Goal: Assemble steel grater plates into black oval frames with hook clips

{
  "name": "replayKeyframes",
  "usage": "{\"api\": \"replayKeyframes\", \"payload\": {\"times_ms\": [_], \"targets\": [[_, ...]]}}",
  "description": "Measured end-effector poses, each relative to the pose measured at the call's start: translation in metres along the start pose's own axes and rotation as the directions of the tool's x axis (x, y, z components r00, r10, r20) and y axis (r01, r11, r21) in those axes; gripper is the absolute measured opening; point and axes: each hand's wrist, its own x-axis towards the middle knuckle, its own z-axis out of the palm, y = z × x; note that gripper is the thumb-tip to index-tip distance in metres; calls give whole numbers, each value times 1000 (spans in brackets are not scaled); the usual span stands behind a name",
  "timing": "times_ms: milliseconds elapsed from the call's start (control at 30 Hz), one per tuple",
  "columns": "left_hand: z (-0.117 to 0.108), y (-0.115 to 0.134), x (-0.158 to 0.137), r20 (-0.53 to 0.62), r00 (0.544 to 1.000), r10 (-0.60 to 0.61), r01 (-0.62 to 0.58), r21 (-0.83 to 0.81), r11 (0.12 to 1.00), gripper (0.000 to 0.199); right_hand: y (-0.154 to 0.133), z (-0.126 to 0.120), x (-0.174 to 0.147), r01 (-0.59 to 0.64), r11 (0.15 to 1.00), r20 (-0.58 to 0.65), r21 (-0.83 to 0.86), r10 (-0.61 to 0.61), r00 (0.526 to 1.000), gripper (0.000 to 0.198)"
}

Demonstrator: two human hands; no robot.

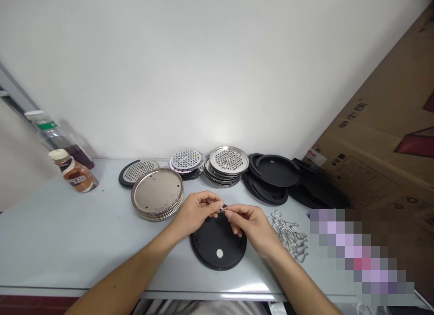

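Observation:
Over a round black plastic disc (217, 240) with a white dot, both my hands meet in a pinch. Between the fingertips of my left hand (200, 210) and my right hand (250, 224) is a small shiny metal wire piece (222, 209), mostly hidden by the fingers. The disc lies flat on the table near its front edge. Just right of my right hand is a loose pile of bent metal wire hooks (290, 236) with looped ends.
Behind my hands stand a stack of metal round plates (158, 193), perforated grater discs (186, 159), rimmed grater plates (228, 161) and black round bases (276, 170). Two bottles, one brown-labelled (76, 172), stand at left. A cardboard box (383, 148) borders the right; a wall rises behind.

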Motion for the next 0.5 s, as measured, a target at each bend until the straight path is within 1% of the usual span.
{"api": "replayKeyframes", "payload": {"times_ms": [33, 100, 167, 200, 233, 267, 300, 367, 433, 467, 500], "targets": [[0, 0, 0, -1, 1000, -2, 2, 7, 1000, 24, 0, -1, 1, -46, 996, 31, 73, 44, 999, 28], [1, -1, 0, -5, 1000, -21, 21, 6, 1000, 26, 0, -2, 1, -80, 985, 64, 152, 71, 995, 30], [1, -2, 0, -1, 998, -60, 60, -14, 998, 27, -1, 1, -1, -46, 993, 34, 110, 43, 999, 29], [1, -4, 0, 4, 996, -85, 85, -30, 996, 28, -2, 3, -2, 7, 999, -7, 45, -6, 1000, 27], [1, -5, 0, 11, 994, -110, 110, -47, 993, 30, -2, 6, -4, 83, 995, -52, -47, -86, 995, 24], [1, -6, 0, 15, 991, -132, 132, -63, 989, 31, -2, 8, -6, 177, 972, -91, -156, -193, 977, 20], [1, -7, 0, 14, 989, -146, 146, -77, 986, 32, -2, 11, -8, 272, 925, -118, -264, -310, 943, 17], [3, -9, 1, -9, 990, -143, 142, -93, 986, 33, 0, 16, -10, 422, 799, -125, -428, -515, 848, 14], [5, -10, 0, -49, 993, -105, 100, -93, 991, 33, 2, 19, -12, 498, 705, -118, -506, -628, 769, 15], [6, -10, 0, -65, 994, -82, 77, -88, 993, 33, 4, 20, -12, 516, 680, -120, -522, -657, 745, 16], [7, -9, -1, -76, 995, -62, 56, -82, 995, 33, 5, 20, -12, 525, 665, -120, -530, -672, 731, 16]]}}
